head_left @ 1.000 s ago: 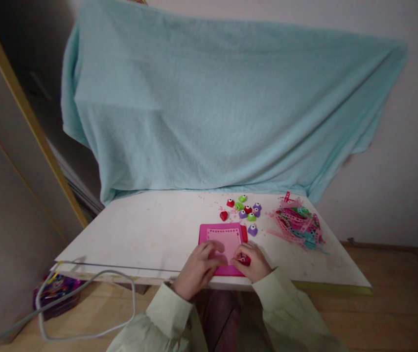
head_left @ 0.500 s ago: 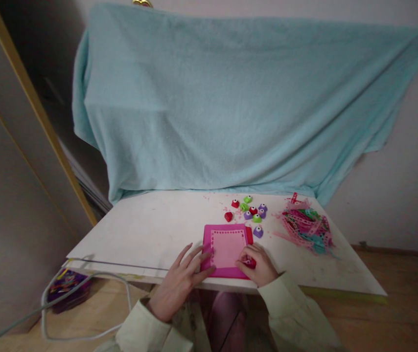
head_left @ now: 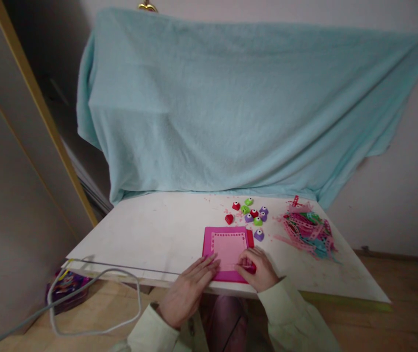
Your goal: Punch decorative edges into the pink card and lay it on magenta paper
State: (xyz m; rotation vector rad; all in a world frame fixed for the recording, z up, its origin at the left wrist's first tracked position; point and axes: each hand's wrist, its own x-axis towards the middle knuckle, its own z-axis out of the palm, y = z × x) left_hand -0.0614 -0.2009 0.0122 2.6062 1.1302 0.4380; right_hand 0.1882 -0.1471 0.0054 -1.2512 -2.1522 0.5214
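A light pink sheet [head_left: 229, 252] with a row of small holes along its top and left edges lies on a magenta board [head_left: 209, 235] at the table's front edge. My left hand [head_left: 190, 288] rests on the board's lower left, fingers stretched out with their tips on the sheet's left side. At the sheet's lower right corner, my right hand [head_left: 257, 269] has its fingers closed round a small red punch [head_left: 250, 268], partly hidden by them. Another red piece [head_left: 250, 238] shows at the board's right edge.
Several red, green and purple punches [head_left: 259, 234] lie behind the board, with pink paper bits around them. Tangled punched strips [head_left: 310, 230] are at the right of the white table [head_left: 139, 234]. A blue cloth [head_left: 231, 107] hangs behind; a cable [head_left: 95, 332] loops at front left.
My left hand's fingers have drawn closer together and shifted slightly right on the board. My right hand stays at the sheet's lower right. The view has shifted slightly.
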